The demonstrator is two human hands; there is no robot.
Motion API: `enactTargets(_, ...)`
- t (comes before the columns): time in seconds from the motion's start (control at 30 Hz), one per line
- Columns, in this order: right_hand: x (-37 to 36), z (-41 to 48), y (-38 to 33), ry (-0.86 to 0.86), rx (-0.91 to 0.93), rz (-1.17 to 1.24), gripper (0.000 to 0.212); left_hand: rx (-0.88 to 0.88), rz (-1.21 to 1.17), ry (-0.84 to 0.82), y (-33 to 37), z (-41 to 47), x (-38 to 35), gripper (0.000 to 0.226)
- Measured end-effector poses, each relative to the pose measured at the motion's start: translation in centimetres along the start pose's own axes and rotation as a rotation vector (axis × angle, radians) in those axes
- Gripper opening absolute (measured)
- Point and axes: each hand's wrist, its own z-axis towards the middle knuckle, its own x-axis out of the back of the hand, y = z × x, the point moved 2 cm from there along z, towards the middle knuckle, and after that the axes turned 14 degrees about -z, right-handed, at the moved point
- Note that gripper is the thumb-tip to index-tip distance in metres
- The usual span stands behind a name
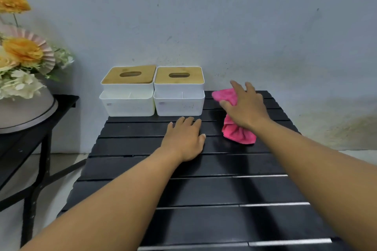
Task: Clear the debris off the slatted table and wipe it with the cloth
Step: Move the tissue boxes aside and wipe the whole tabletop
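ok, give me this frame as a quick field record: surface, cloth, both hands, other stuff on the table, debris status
surface: black slatted table
cloth: crumpled pink cloth, on the table's far right part
right hand: pressing on the cloth, fingers spread
left hand: flat on the slats, holding nothing
other items: two white plastic tissue boxes with wooden lids, left one, right one, side by side at the far edge
debris: none visible on the slats
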Motion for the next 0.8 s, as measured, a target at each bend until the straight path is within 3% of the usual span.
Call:
enactTargets(0.1,-1.1,1.8,-0.5,-0.098,-0.012,-0.094,0.074,-0.019,-0.005,0.044,-0.6,1.3,-1.0,0.052)
enactTargets(0.2,-3.5,2.5,-0.1,-0.201,-0.037,-0.205,0.062,-0.051,0.024,0.125,-1.1,1.5,-1.7,0.047)
enactTargets(0.33,-5.4,3.4,-0.3,-0.072,-0.021,-0.158,0.046,-0.062,0.02,0.203,-1.3,1.4,-2.4,0.047)
enactTargets(0.5,-6.3,5.0,-0.4,-0.036,0.208,-0.237,0.047,-0.05,0.038,0.198,-1.5,1.5,-2.7,0.054)
enactTargets(0.57,-5.9,6.1,1.4,-0.062,0.14,-0.28,0.053,-0.04,0.042,0.182,-1.5,1.4,-2.6,0.056)
enactTargets(0.7,-4.8,7.9,4.3,-0.072,-0.288,-0.169,0.058,-0.022,0.038,0.156,-1.1,1.2,-2.4,0.056)
enactTargets(0.8,-5.2,6.4,0.8,-0.051,-0.262,-0.103,0.052,-0.01,0.045,0.148,-1.2,1.2,-2.3,0.058)
